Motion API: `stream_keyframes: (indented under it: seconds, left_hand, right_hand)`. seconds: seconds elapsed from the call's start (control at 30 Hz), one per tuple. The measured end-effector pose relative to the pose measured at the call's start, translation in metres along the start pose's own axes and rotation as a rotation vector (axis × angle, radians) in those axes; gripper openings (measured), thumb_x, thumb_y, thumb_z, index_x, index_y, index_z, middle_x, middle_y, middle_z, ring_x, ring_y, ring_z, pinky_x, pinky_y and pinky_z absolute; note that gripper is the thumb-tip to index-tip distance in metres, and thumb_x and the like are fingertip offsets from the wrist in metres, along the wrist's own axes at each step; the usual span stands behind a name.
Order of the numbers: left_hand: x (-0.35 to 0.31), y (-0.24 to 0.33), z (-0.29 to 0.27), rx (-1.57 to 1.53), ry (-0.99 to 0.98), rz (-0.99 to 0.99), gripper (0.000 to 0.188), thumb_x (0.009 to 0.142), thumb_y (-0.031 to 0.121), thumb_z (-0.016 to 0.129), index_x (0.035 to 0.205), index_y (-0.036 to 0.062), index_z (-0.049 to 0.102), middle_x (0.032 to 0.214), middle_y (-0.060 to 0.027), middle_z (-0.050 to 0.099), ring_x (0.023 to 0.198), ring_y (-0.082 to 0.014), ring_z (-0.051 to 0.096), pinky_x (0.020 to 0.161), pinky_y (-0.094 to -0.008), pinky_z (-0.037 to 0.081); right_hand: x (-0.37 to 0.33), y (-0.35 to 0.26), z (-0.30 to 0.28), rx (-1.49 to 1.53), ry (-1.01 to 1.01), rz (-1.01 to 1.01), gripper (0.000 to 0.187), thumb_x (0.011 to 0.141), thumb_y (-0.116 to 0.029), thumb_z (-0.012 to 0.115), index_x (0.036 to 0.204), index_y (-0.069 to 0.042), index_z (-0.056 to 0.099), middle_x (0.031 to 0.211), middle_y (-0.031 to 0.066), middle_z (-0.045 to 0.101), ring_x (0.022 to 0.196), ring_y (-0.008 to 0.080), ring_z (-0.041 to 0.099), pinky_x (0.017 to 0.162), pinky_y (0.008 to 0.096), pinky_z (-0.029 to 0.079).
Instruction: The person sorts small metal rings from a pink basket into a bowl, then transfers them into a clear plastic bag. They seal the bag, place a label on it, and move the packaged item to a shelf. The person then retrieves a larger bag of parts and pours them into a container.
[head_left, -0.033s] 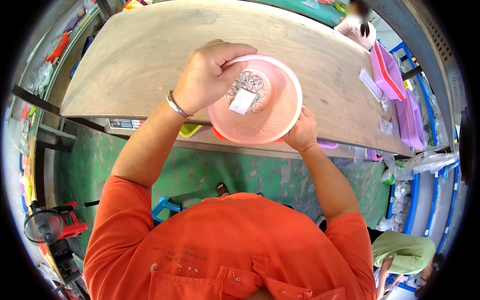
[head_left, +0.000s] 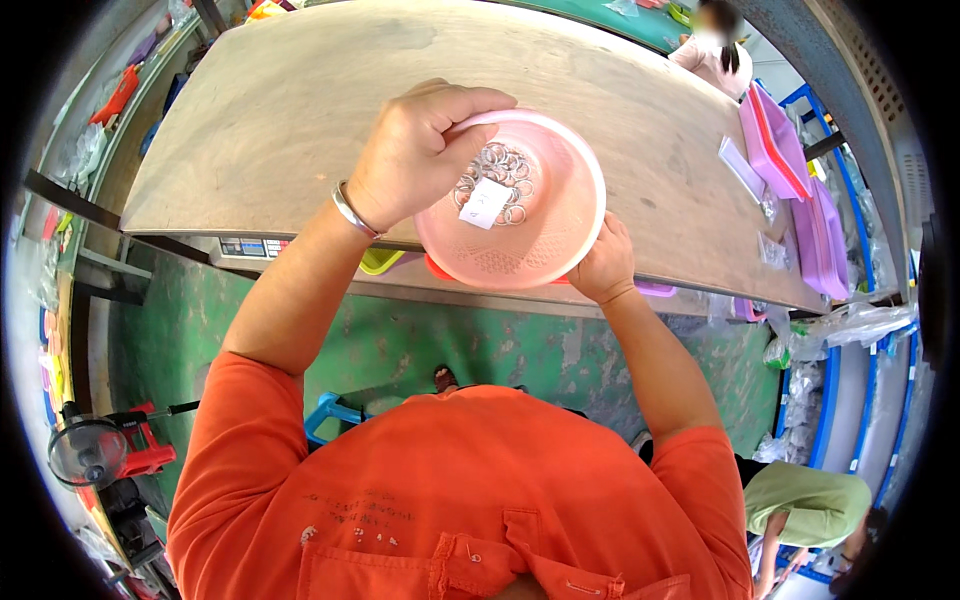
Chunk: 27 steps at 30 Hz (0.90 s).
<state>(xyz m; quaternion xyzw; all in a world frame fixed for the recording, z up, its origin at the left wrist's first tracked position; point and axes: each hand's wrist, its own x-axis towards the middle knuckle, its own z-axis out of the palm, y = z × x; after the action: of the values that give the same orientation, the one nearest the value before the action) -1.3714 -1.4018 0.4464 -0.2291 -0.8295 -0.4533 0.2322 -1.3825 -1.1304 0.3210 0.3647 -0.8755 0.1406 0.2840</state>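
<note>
A round pink plastic basket (head_left: 560, 190) with a perforated wall is tilted toward me over the wooden table's near edge. My left hand (head_left: 420, 145) is closed on its upper left rim, thumb inside, the other fingers mostly outside. At the lower right, my right hand (head_left: 606, 262) holds the basket's outer side, its fingers partly hidden behind the wall. Inside lie several silvery metal rings (head_left: 515, 172), gathered in a loose heap. A small white paper slip (head_left: 484, 203) with handwriting rests on top of them and hides some.
The wooden table (head_left: 300, 110) stretches away in front of me. Purple and red trays (head_left: 775, 145) stand at its right end near small plastic bags (head_left: 772, 252). Behind me to the right a person in a green shirt (head_left: 805, 500) bends down; another person (head_left: 715, 60) is at the far right.
</note>
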Motion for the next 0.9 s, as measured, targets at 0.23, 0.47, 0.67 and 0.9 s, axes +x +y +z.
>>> stream_keyframes:
  seconds: [0.23,0.47,0.67,0.9]
  left_hand:
    - [0.001,-0.001,0.001,0.014,0.0,0.036,0.022,0.078,0.0,0.063,0.1,0.0035,0.065,0.08,-0.0063,0.061,0.069,-0.0122,0.056,0.061,-0.0229,0.044]
    - [0.003,-0.019,0.011,0.04,0.031,-0.007,0.022,0.079,0.001,0.062,0.1,0.0035,0.066,0.08,-0.0069,0.062,0.068,-0.0116,0.057,0.062,-0.0232,0.045]
    - [-0.002,-0.078,0.034,-0.074,0.188,-0.325,0.021,0.077,0.006,0.06,0.097,0.0036,0.066,0.079,-0.0123,0.066,0.067,-0.0177,0.061,0.066,-0.028,0.049]
    - [0.003,-0.072,0.024,0.412,0.158,0.057,0.025,0.074,0.008,0.063,0.099,0.0043,0.062,0.101,-0.0124,0.059,0.094,-0.0264,0.057,0.077,-0.0353,0.047]
  right_hand:
    - [-0.002,0.003,0.003,-0.007,-0.007,-0.02,0.029,0.071,-0.017,0.062,0.099,-0.006,0.06,0.105,0.0064,0.058,0.095,0.0265,0.054,0.081,0.0374,0.043]
    - [0.0,-0.002,-0.001,-0.005,-0.015,0.021,0.027,0.072,-0.017,0.062,0.097,-0.006,0.059,0.105,0.0071,0.058,0.094,0.0263,0.054,0.08,0.0376,0.044]
    - [0.0,-0.003,-0.002,-0.009,-0.019,0.034,0.028,0.072,-0.017,0.062,0.097,-0.006,0.059,0.107,0.0088,0.057,0.093,0.0264,0.054,0.079,0.0377,0.044]
    - [0.001,-0.003,-0.003,-0.016,-0.013,0.029,0.028,0.071,-0.017,0.062,0.097,-0.006,0.059,0.107,0.0088,0.058,0.093,0.0264,0.055,0.078,0.0372,0.045]
